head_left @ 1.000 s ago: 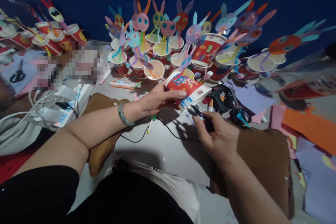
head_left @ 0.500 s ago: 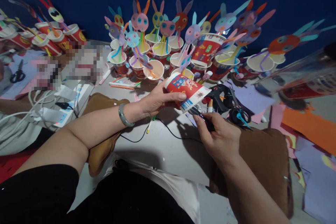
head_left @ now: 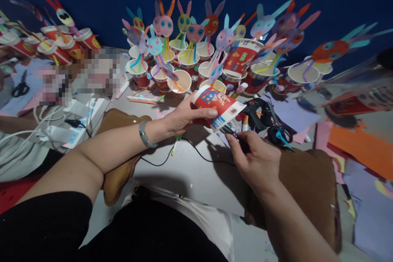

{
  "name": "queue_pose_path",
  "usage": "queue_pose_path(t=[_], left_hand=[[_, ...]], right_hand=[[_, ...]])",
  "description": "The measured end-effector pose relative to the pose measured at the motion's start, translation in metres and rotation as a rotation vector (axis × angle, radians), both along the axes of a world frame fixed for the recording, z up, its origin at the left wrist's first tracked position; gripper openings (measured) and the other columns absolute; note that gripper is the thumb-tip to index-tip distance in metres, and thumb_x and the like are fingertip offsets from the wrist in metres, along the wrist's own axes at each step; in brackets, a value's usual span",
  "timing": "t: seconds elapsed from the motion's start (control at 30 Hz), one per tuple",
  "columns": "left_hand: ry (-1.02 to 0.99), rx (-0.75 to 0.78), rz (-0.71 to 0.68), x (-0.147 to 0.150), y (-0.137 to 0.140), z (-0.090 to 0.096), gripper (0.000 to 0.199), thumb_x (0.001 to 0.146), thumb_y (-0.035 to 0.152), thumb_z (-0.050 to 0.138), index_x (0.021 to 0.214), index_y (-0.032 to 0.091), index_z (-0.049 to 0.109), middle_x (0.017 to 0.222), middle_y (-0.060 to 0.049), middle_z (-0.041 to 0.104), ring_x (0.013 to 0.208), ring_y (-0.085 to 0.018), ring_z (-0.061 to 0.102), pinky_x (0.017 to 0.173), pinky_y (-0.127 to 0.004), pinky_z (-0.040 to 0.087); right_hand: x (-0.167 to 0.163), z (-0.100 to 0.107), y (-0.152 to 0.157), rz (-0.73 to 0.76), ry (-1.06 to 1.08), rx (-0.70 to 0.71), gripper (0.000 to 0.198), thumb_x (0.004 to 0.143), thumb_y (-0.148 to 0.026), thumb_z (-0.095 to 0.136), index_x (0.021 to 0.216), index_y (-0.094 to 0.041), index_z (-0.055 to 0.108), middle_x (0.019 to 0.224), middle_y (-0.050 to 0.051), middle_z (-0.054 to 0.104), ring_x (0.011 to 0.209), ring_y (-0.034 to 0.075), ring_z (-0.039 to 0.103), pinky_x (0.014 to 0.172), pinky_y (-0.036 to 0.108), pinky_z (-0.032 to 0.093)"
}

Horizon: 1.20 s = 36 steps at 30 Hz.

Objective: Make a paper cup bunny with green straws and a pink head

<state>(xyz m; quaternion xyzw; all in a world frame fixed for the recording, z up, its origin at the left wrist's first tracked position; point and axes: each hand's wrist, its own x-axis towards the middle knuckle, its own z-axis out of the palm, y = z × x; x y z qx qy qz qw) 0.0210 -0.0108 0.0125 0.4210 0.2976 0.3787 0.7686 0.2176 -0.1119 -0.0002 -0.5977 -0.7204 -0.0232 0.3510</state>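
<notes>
My left hand [head_left: 186, 116] is wrapped round a red paper cup [head_left: 216, 102] with blue and white print, thumb across its side. The cup lies tilted on its side in the air, above the table. In my right hand [head_left: 256, 155] is a dark-handled tool [head_left: 236, 136] with a thin grey tip. Its tip is right by the cup's lower right edge; I cannot tell whether they touch. My fingers hide most of the handle, so its exact kind is unclear. Just beyond the cup lies a black glue gun-like object [head_left: 256, 114], beside black-handled scissors [head_left: 281, 133].
Several paper cups [head_left: 179, 84] with paper rabbit heads on coloured stems line the far side, against a blue wall. Brown cushions [head_left: 307, 188] flank me. Coloured paper [head_left: 365, 147] lies right. White cables [head_left: 50, 120] and a power strip lie left. A black cord [head_left: 211, 160] crosses the table.
Almost nothing differs. Both hands, the cup and the tool keep nearly the same position; the view has shifted very slightly.
</notes>
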Motion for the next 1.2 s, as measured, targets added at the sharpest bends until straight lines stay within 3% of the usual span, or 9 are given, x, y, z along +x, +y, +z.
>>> queue_pose_path(t=[0.47, 0.63, 0.77, 0.87, 1.0, 1.1, 1.2], left_hand=[[0.008, -0.008, -0.005, 0.001, 0.001, -0.001, 0.054, 0.063, 0.039, 0.09, 0.102, 0.019, 0.059, 0.088, -0.002, 0.071, 0.075, -0.014, 0.067, 0.07, -0.027, 0.057], [-0.006, -0.017, -0.035, -0.001, 0.003, 0.0, 0.049, 0.066, 0.043, 0.088, 0.1, 0.019, 0.063, 0.087, -0.003, 0.072, 0.073, -0.013, 0.066, 0.07, -0.027, 0.056], [-0.006, -0.056, -0.112, -0.002, 0.002, 0.003, 0.05, 0.067, 0.05, 0.085, 0.1, 0.018, 0.065, 0.084, -0.003, 0.071, 0.073, -0.013, 0.066, 0.068, -0.027, 0.055], [0.017, -0.071, -0.221, -0.002, 0.001, 0.005, 0.051, 0.07, 0.053, 0.083, 0.101, 0.017, 0.065, 0.082, -0.004, 0.07, 0.071, -0.013, 0.065, 0.066, -0.027, 0.055], [0.067, -0.054, -0.358, -0.001, -0.004, 0.004, 0.059, 0.069, 0.054, 0.084, 0.11, 0.019, 0.06, 0.09, -0.004, 0.07, 0.073, -0.014, 0.066, 0.068, -0.028, 0.056], [0.191, 0.064, -0.287, 0.001, -0.007, 0.001, 0.064, 0.075, 0.062, 0.076, 0.118, 0.02, 0.055, 0.1, -0.008, 0.068, 0.082, -0.018, 0.067, 0.075, -0.035, 0.057], [0.283, 0.438, -0.007, -0.001, -0.007, 0.003, 0.063, 0.077, 0.061, 0.074, 0.123, 0.022, 0.059, 0.128, -0.014, 0.06, 0.119, -0.027, 0.06, 0.1, -0.045, 0.052]], right_hand=[[0.0, -0.002, 0.001, -0.01, -0.011, -0.014, 0.024, 0.093, -0.041, 0.062, 0.078, -0.022, 0.062, 0.056, -0.002, 0.06, 0.045, 0.013, 0.053, 0.047, 0.026, 0.035], [0.002, -0.001, 0.001, -0.038, 0.111, 0.046, 0.021, 0.095, -0.04, 0.06, 0.082, -0.023, 0.059, 0.061, -0.002, 0.06, 0.048, 0.012, 0.051, 0.05, 0.028, 0.036], [0.006, -0.005, 0.003, -0.073, 0.334, 0.095, 0.026, 0.093, -0.047, 0.062, 0.081, -0.026, 0.052, 0.061, -0.002, 0.055, 0.05, 0.014, 0.048, 0.05, 0.031, 0.037], [0.004, -0.008, 0.006, -0.002, 0.503, 0.084, 0.036, 0.083, -0.049, 0.073, 0.08, -0.027, 0.045, 0.062, -0.004, 0.053, 0.05, 0.015, 0.049, 0.049, 0.032, 0.039], [-0.002, -0.007, 0.007, -0.028, 0.489, 0.081, 0.037, 0.08, -0.037, 0.074, 0.074, -0.027, 0.039, 0.059, -0.007, 0.047, 0.048, 0.013, 0.045, 0.047, 0.029, 0.038], [-0.003, -0.002, 0.008, -0.14, 0.383, 0.075, 0.033, 0.079, -0.03, 0.068, 0.071, -0.028, 0.036, 0.056, -0.007, 0.042, 0.047, 0.012, 0.039, 0.045, 0.028, 0.035], [-0.001, 0.002, 0.012, -0.203, 0.383, 0.061, 0.031, 0.078, -0.029, 0.067, 0.07, -0.027, 0.037, 0.058, -0.006, 0.041, 0.049, 0.012, 0.038, 0.046, 0.028, 0.036]])
